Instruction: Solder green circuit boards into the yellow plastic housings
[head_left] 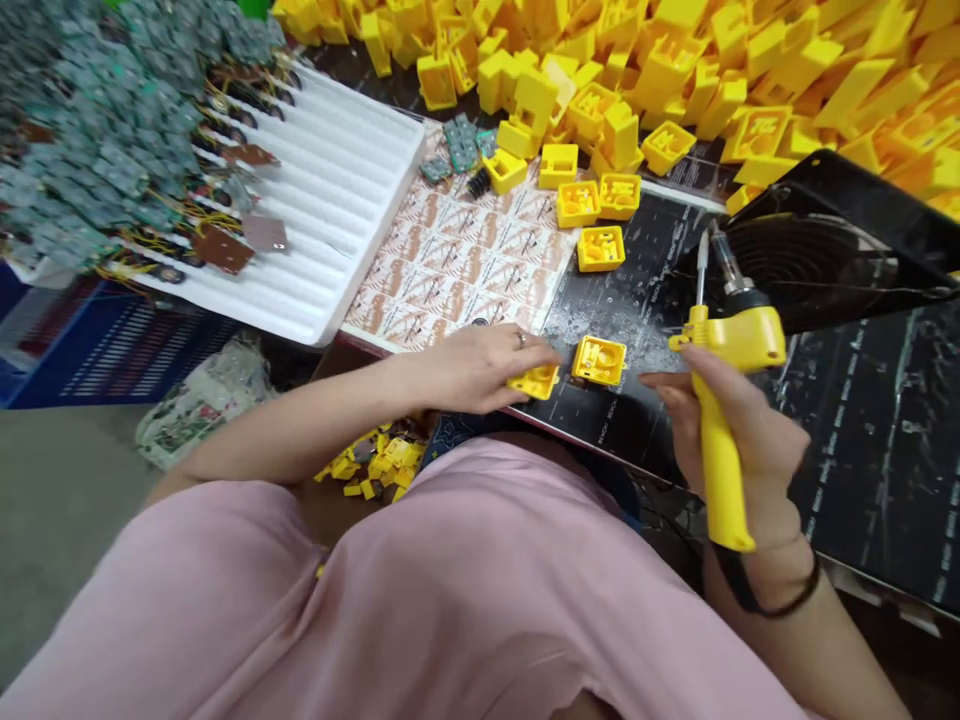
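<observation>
My right hand grips a yellow soldering gun by its handle, with the metal tip pointing away from me over the dark tabletop. Under the closed fingers of my left hand is a yellow plastic housing at the table's near edge, partly covered by the fingers. Between the two hands, open side up, lies another yellow housing with moulded recesses inside. Farther back, several similar open housings sit in a loose cluster.
A large heap of yellow housings fills the back. At left, a white ribbed foam tray carries piled green circuit boards with wires. A black fan-like unit stands at right. Below are a blue crate and yellow parts.
</observation>
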